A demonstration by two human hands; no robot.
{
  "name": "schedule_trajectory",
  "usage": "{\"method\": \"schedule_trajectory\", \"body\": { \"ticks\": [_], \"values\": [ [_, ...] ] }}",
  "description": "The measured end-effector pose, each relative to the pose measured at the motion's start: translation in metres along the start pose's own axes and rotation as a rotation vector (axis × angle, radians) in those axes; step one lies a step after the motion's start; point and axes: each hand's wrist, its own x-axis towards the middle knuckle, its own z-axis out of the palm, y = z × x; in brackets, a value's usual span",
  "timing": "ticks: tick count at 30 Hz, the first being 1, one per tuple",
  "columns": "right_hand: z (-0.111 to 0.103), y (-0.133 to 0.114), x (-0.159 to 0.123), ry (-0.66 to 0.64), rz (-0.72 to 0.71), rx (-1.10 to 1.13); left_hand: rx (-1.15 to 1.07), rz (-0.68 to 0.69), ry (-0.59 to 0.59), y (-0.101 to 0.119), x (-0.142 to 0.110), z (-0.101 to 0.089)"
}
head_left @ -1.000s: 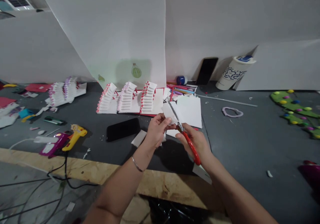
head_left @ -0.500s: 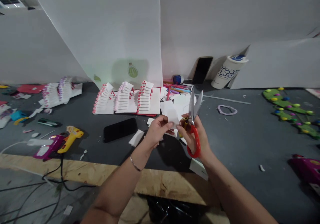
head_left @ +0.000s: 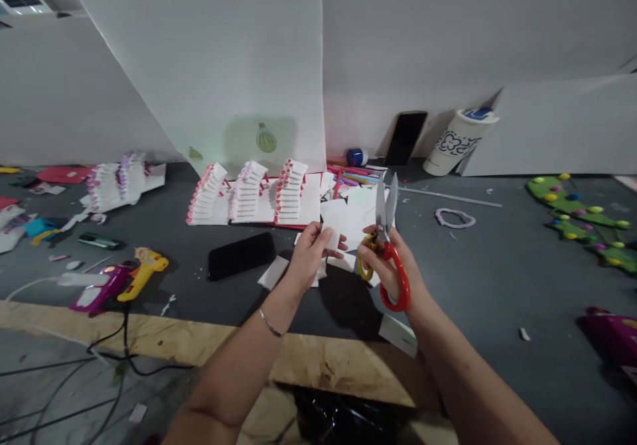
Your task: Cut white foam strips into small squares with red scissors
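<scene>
My left hand [head_left: 309, 258] pinches a small piece of white paper [head_left: 332, 238] between thumb and fingers above the dark table. To its right, my right hand [head_left: 395, 266] grips a pair of scissors [head_left: 397, 286] with one red and one yellow handle. The blades point away from me and stand slightly apart, clear of the paper. White sheets [head_left: 359, 209] lie beyond both hands, and small white paper pieces [head_left: 273, 272] lie by my left wrist. Another white piece [head_left: 398, 334] rests at the table's front edge under my right forearm.
A black phone [head_left: 241, 256] lies left of my hands. Behind are fanned white-and-red pieces [head_left: 249, 196], coloured pens [head_left: 355, 177], a leaning phone [head_left: 405, 137] and a paper cup [head_left: 458, 141]. A yellow glue gun [head_left: 144, 274] sits left; green decorated strips [head_left: 577, 206] lie right.
My hands have moved apart. The left keeps the paper, shifted slightly left, while the right, with the scissors, has let go of the paper's edge and drawn slightly right.
</scene>
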Motion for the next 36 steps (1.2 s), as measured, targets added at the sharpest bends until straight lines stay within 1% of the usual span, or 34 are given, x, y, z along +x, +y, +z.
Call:
{"method": "schedule_trajectory", "body": {
  "ticks": [4, 8, 11, 14, 18, 21, 22, 24, 25, 27, 29, 30, 31, 32, 34, 36],
  "values": [
    [-0.008, -0.005, 0.004, -0.005, 0.015, 0.017, 0.04, 0.016, 0.01, -0.002, 0.003, -0.003],
    [-0.019, -0.012, 0.009, 0.094, 0.002, -0.014, 0.227, 0.037, -0.013, -0.01, 0.004, -0.007],
    [-0.025, -0.017, 0.011, 0.173, 0.01, -0.044, 0.392, 0.005, -0.086, -0.018, 0.004, -0.006],
    [-0.029, -0.023, 0.013, 0.212, 0.006, -0.075, 0.479, -0.061, -0.156, -0.025, 0.002, 0.002],
    [-0.033, -0.03, 0.012, 0.216, -0.01, -0.102, 0.672, -0.029, -0.183, -0.033, 0.001, 0.019],
    [-0.037, -0.033, 0.011, 0.184, -0.007, -0.103, 0.797, -0.015, -0.247, -0.039, 0.001, 0.031],
    [-0.038, -0.034, 0.01, 0.17, -0.003, -0.096, 0.834, 0.011, -0.273, -0.041, 0.001, 0.033],
    [-0.042, -0.037, 0.008, 0.126, 0.004, -0.077, 0.914, 0.109, -0.291, -0.04, 0.0, 0.035],
    [-0.044, -0.038, 0.006, 0.087, 0.005, -0.065, 0.952, 0.174, -0.264, -0.037, 0.0, 0.034],
    [-0.047, -0.042, 0.002, -0.031, 0.011, -0.047, 0.968, 0.288, -0.136, -0.027, -0.001, 0.031],
    [-0.048, -0.044, -0.002, -0.165, 0.035, -0.024, 0.872, 0.338, -0.001, -0.012, 0.0, 0.025],
    [-0.048, -0.044, -0.004, -0.224, 0.05, -0.007, 0.79, 0.343, 0.017, -0.005, 0.001, 0.023],
    [-0.047, -0.044, -0.006, -0.277, 0.067, 0.014, 0.697, 0.339, -0.006, 0.002, 0.003, 0.021],
    [-0.045, -0.044, -0.007, -0.329, 0.086, 0.038, 0.597, 0.32, -0.061, 0.007, 0.004, 0.02],
    [-0.039, -0.041, -0.009, -0.431, 0.124, 0.094, 0.409, 0.253, -0.201, 0.014, 0.007, 0.019],
    [-0.033, -0.037, -0.009, -0.518, 0.161, 0.144, 0.281, 0.16, -0.327, 0.015, 0.009, 0.018]
  ]
}}
